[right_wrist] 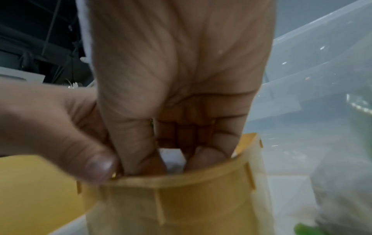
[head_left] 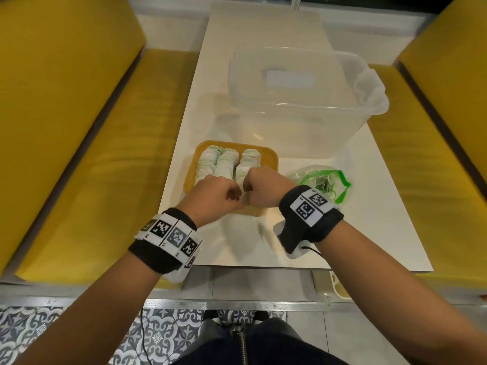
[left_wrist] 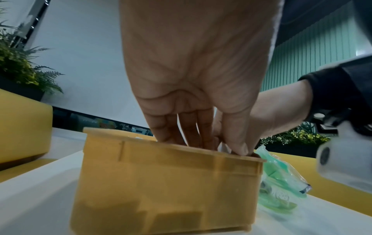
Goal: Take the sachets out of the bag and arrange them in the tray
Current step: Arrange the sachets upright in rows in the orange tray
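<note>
Kept both hands at the near right corner of the yellow tray (head_left: 190, 177), centre of the head view, on the white table (head_left: 237, 243). Had the right hand (head_left: 263, 188) turned down into the tray, thumb and curled fingers (right_wrist: 205, 157) dipped past the rim and pinching a white one of the sachets (head_left: 224, 162) between them – plain in the right wrist view. Held the left hand (head_left: 213, 198) hard against it, fingers pointing down inside the tray, thumb at the near rim and touching the right thumb; could not tell whether it gripped anything. Saw three rows of sachets, white with green print, packed side by side in the tray, the hands over the near end of the right-hand row. Left the bag (head_left: 324, 183) – clear plastic with a green edge, some contents inside – lying on the table just right of the tray, beside the right wrist. Found a large clear tub (head_left: 303, 106) behind, upper centre of the frame, and yellow benches (head_left: 79, 127) along both sides.
</note>
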A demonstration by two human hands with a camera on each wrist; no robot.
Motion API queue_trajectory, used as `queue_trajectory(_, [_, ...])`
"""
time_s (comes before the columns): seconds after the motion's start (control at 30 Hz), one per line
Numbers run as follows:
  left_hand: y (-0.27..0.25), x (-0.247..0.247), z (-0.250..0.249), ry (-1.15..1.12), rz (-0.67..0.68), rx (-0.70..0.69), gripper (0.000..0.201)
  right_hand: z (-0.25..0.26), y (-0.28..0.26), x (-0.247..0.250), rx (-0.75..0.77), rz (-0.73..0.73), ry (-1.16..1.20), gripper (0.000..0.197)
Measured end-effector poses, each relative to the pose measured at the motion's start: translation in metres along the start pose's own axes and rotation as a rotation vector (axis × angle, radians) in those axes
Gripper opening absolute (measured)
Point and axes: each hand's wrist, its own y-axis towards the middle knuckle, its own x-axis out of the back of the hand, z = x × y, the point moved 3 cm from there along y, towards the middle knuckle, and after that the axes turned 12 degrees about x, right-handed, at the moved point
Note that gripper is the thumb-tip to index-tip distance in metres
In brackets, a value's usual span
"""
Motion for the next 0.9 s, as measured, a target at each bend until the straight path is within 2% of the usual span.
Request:
queue_trajectory(0.1, [-0.004,-0.001,0.001,0.047,0.018,0.009,0.022,-0.005,0.001,0.003,0.022,0.042,0.041,0.012])
queue_trajectory(0.33, [-0.003,-0.005,0.002,0.079,0.03,0.04,0.015,0.001,0.01,-0.011,0.055,0.183,-0.079,0.028])
queue_trajectory(0.5, [-0.005,-0.005,0.0,0.062,0.049,0.031,0.014,0.005,0.008,-0.003,0.054,0.244,-0.156,0.024])
queue_trajectory(0.7, [-0.006,-0.005,-0.001,0.092,0.064,0.027,0.012,0.009,0.006,-0.003,0.054,0.097,-0.246,0.019])
queue_trajectory(0.9, [-0.01,-0.002,-0.007,0.085,0.03,0.019,0.018,-0.007,-0.01,0.01,0.025,-0.034,-0.109,0.018])
